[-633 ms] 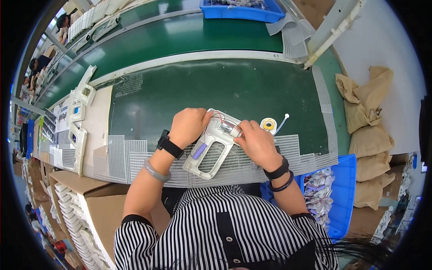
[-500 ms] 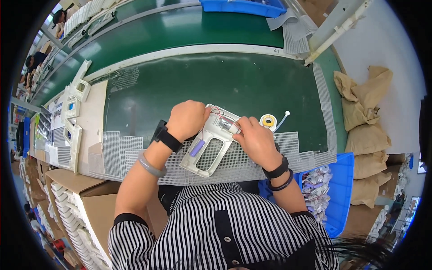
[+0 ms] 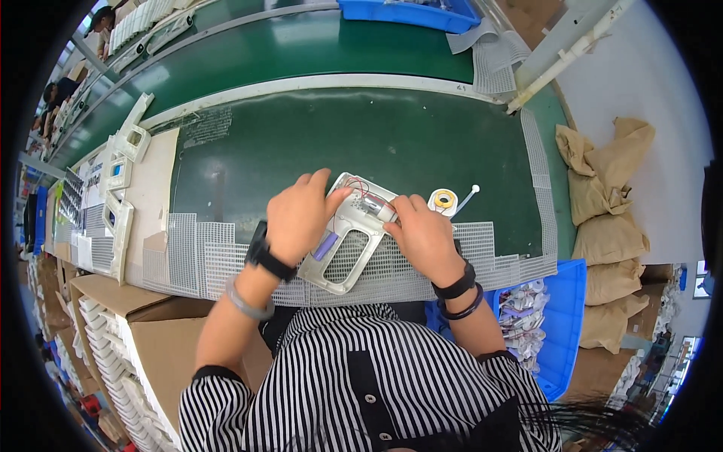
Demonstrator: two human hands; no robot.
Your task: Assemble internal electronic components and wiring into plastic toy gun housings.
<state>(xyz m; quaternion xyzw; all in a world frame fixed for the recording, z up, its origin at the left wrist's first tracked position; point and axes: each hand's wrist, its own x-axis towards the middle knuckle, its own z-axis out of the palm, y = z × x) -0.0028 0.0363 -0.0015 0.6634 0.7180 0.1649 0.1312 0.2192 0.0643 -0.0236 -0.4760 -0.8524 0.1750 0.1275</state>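
The fingers of our right hand (image 3: pixel 425 233) pinch the silver cylinder (image 3: pixel 374 205), hiding its end; those of our left hand (image 3: pixel 299 218) stand parted beside the white shell (image 3: pixel 363 222) at ten o'clock. Upon our counter (image 3: pixel 301 120), a yellow-ringed disc (image 3: pixel 444 200) occupies two o'clock; a blue bin (image 3: pixel 563 324), four.

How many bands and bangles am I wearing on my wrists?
4: black strap and grey bangle behind the left hand; black band and dark bangle behind the right hand.
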